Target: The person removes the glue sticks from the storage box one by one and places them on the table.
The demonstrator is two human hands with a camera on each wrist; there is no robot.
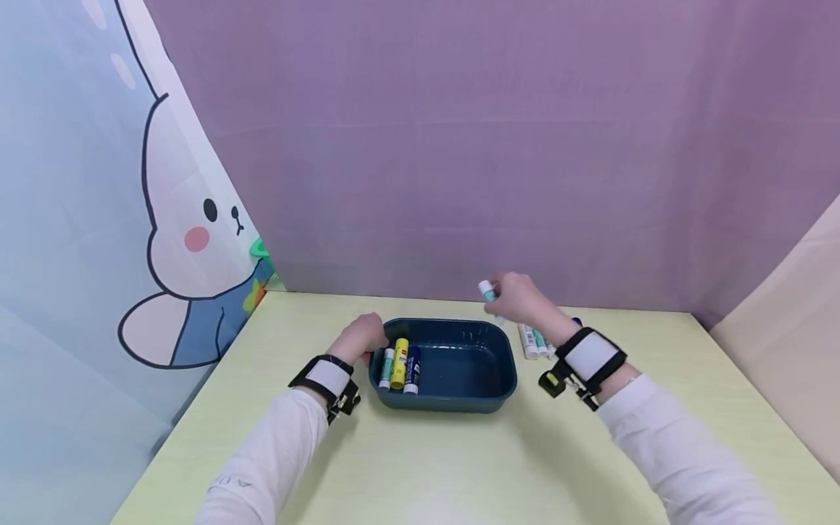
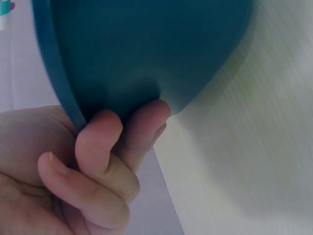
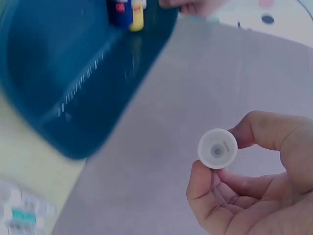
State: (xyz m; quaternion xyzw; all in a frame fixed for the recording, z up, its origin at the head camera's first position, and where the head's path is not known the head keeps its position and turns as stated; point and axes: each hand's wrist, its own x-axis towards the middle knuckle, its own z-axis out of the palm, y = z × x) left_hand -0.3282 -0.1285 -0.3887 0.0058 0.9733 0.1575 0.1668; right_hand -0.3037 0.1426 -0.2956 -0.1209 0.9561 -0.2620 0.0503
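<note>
A dark blue plastic bin sits on the table, and my left hand grips its left end, thumb and fingers about the rim in the left wrist view. Inside, at the left, lie a white-and-green glue stick, a yellow glue stick and a dark blue glue stick, side by side. Above the table, by the bin's back right corner, my right hand pinches another white-and-green glue stick. Its round white end faces the camera in the right wrist view.
Several more glue sticks lie on the table right of the bin, partly hidden under my right forearm. A purple cloth hangs behind the pale table. At the left hangs a cloth with a cartoon figure.
</note>
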